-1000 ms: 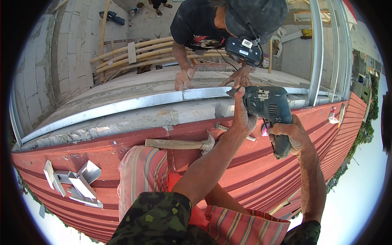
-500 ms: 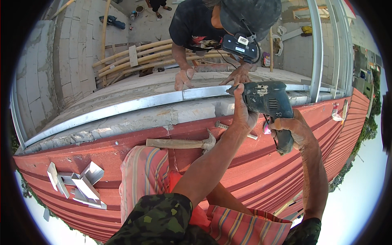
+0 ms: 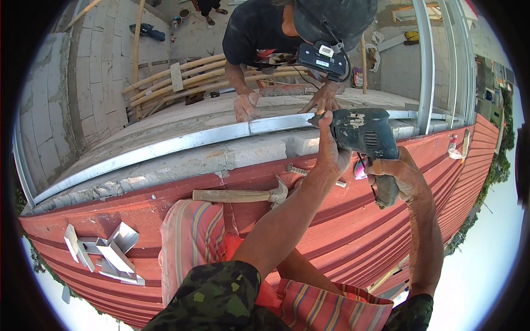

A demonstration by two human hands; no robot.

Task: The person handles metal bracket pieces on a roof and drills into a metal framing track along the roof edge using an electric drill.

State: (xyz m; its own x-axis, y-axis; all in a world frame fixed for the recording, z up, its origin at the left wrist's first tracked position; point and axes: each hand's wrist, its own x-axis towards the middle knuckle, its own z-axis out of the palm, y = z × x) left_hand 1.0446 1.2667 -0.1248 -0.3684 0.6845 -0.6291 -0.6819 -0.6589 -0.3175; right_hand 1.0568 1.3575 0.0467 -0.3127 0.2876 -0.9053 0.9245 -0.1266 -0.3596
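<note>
A dark blue-green drill (image 3: 365, 132) points left at the metal channel (image 3: 204, 135) along the top of the pale block wall (image 3: 248, 151). My left hand (image 3: 331, 151) grips its front, and my right hand (image 3: 400, 174) is wrapped round its handle. The drill's tip is partly hidden by my left fingers, so contact with the channel cannot be told. A co-worker's two hands (image 3: 245, 107) (image 3: 323, 99) rest at the channel's far side. Below, on the red corrugated sheet (image 3: 303, 226), lie a hammer (image 3: 229, 196) and a metal bolt-like piece (image 3: 297, 171), partly behind my left arm.
The co-worker (image 3: 265, 41) leans over from beyond the wall, wearing a head-mounted device. Metal offcuts (image 3: 113, 254) and striped cloth (image 3: 190, 231) lie on the sheet. Upright metal studs (image 3: 425, 66) stand at right. Wooden poles (image 3: 165, 83), another person's legs (image 3: 207, 11) and buckets are below inside.
The drill and my hands sit slightly higher in the picture, still held the same way. The co-worker's head and body have shifted a little left; the view has moved slightly.
</note>
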